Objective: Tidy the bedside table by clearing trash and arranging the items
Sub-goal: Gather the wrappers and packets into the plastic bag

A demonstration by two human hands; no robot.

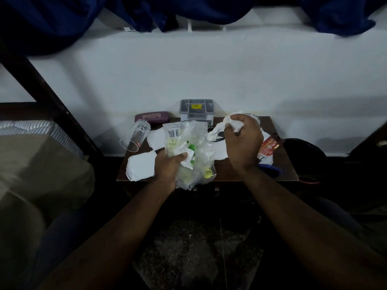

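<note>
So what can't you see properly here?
Head view:
- Yellow label on the grey box: too small to read.
- Plastic wrappers: print blurred, bunched in the left hand.
- Tissue: partly buried in the right hand.
- Blue object: mostly hidden behind that wrist.

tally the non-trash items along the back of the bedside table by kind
clear glass, lying on its side: 1
maroon spectacle case: 1
grey organiser box: 1
total: 3 (anything behind the right hand is hidden)
</note>
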